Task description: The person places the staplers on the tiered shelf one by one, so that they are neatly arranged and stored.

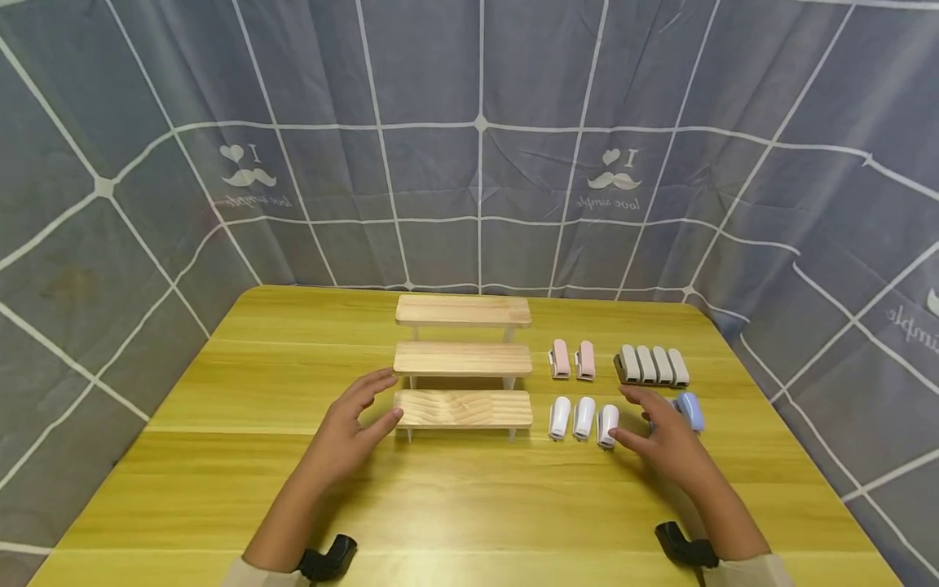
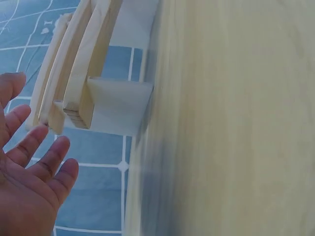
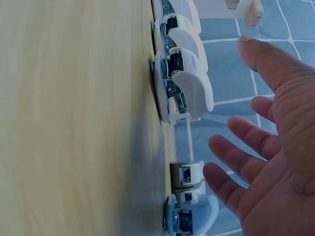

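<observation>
A three-tier wooden display stand with pale supports stands mid-table, its shelves bare. My left hand is at the stand's left end, fingers spread and holding nothing; the left wrist view shows the palm beside the shelf ends. My right hand hovers over the right side, fingers apart and nothing in them. Closest to its thumb is the rightmost white mini stapler of a row of three; the right wrist view shows a gap between them. A blue mini stapler is partly hidden behind this hand.
Two pink staplers lie right of the stand, behind the white ones. Several grey staplers sit side by side farther right. A grey checked curtain encloses the back and sides of the wooden table.
</observation>
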Demonstrator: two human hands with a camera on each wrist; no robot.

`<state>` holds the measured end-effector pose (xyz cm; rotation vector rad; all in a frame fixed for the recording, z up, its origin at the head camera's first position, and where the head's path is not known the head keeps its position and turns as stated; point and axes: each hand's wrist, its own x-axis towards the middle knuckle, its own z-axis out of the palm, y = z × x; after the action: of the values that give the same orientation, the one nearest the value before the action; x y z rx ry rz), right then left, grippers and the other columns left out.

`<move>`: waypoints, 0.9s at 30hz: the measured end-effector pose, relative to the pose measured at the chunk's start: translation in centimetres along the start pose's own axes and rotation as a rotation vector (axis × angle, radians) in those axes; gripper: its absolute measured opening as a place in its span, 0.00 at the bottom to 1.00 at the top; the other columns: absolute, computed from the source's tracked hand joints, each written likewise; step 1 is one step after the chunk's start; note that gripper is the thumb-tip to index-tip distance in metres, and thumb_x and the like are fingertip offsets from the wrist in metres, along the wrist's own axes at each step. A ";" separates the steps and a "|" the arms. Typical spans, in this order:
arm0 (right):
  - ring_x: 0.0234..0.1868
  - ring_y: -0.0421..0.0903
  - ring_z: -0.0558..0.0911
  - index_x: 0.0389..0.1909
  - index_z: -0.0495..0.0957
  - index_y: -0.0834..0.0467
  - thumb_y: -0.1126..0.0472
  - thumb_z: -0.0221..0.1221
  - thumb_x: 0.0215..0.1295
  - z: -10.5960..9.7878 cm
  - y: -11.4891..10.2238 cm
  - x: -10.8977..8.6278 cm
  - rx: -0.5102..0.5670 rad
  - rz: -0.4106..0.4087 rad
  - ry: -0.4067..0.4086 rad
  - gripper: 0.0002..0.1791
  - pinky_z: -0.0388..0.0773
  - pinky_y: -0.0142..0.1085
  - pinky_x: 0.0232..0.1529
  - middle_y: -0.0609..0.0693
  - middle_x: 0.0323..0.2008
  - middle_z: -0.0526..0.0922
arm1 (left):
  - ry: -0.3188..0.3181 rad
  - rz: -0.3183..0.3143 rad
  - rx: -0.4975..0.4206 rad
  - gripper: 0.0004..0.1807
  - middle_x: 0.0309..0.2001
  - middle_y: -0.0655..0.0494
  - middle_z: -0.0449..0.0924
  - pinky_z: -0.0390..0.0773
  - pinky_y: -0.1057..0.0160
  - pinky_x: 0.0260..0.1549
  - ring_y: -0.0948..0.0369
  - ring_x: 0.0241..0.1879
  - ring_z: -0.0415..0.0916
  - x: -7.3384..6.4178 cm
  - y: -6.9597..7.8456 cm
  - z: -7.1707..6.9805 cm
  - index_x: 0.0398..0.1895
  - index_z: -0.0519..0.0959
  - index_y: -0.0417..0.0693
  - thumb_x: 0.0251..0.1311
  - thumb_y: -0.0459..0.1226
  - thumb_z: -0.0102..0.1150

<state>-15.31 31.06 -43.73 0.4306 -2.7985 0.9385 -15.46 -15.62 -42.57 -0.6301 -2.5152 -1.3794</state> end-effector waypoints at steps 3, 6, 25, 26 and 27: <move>0.60 0.66 0.73 0.67 0.67 0.68 0.61 0.70 0.60 0.1 0.1 0.1 0.009 0.019 -0.016 0.37 0.73 0.60 0.54 0.67 0.62 0.72 | 0.001 -0.029 -0.050 0.27 0.69 0.48 0.66 0.69 0.38 0.59 0.46 0.68 0.63 0.0 -0.2 0.1 0.67 0.72 0.39 0.68 0.39 0.63; 0.60 0.66 0.73 0.67 0.67 0.68 0.60 0.71 0.60 0.1 0.1 0.1 -0.006 0.028 -0.027 0.38 0.73 0.60 0.54 0.68 0.61 0.73 | 0.006 -0.049 -0.084 0.26 0.69 0.47 0.66 0.69 0.38 0.58 0.45 0.67 0.63 0.0 -0.3 0.2 0.67 0.72 0.38 0.68 0.38 0.63; 0.59 0.64 0.74 0.68 0.66 0.68 0.58 0.71 0.60 0.8 0.2 -0.1 0.008 0.017 -0.099 0.39 0.72 0.59 0.56 0.66 0.60 0.74 | 0.000 -0.073 -0.067 0.21 0.67 0.48 0.69 0.72 0.40 0.56 0.46 0.66 0.66 -0.4 -1.2 1.1 0.61 0.78 0.39 0.66 0.34 0.64; 0.59 0.64 0.74 0.68 0.67 0.68 0.58 0.71 0.60 0.8 0.2 -0.1 0.006 0.017 -0.099 0.39 0.73 0.59 0.56 0.66 0.60 0.74 | -0.003 -0.068 -0.064 0.20 0.68 0.48 0.70 0.72 0.40 0.56 0.46 0.66 0.67 -0.4 -1.1 1.2 0.61 0.78 0.40 0.66 0.34 0.63; 0.59 0.64 0.75 0.67 0.67 0.68 0.58 0.71 0.60 0.8 0.2 0.0 0.005 0.015 -0.100 0.39 0.73 0.59 0.56 0.66 0.60 0.74 | -0.005 -0.063 -0.063 0.19 0.67 0.49 0.70 0.73 0.40 0.55 0.46 0.66 0.67 -0.4 -1.1 1.2 0.60 0.79 0.40 0.67 0.35 0.62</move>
<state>-15.38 30.73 -44.49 0.4703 -2.8936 0.9522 -15.57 -15.26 -44.24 -0.5707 -2.5248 -1.4856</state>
